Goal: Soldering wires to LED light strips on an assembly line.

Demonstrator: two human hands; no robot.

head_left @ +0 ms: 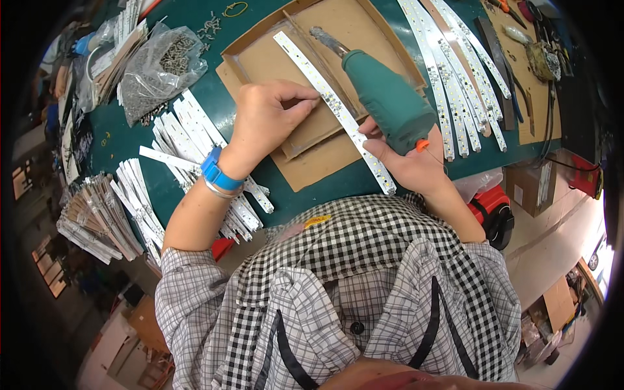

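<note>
A long white LED strip point(333, 104) slants across a shallow cardboard tray point(286, 146). My right hand point(413, 166) grips its lower part, thumb on top. Over that hand's fingers lies a green handheld power tool point(390, 97) with a rough metal tip and an orange piece at its near end; whether the hand also bears it is hidden. My left hand point(273, 117) is closed, thumb and forefinger pinched at the strip's left edge. Whatever those fingertips hold is too small to name.
Left on the green table point(312, 182) are piles of LED strips point(188, 130) and a clear bag point(159, 68) of small metal parts. More strips point(455, 84) fan out at right, beside a board point(530, 84) with hand tools. A red-and-black object point(491, 211) sits below the table edge.
</note>
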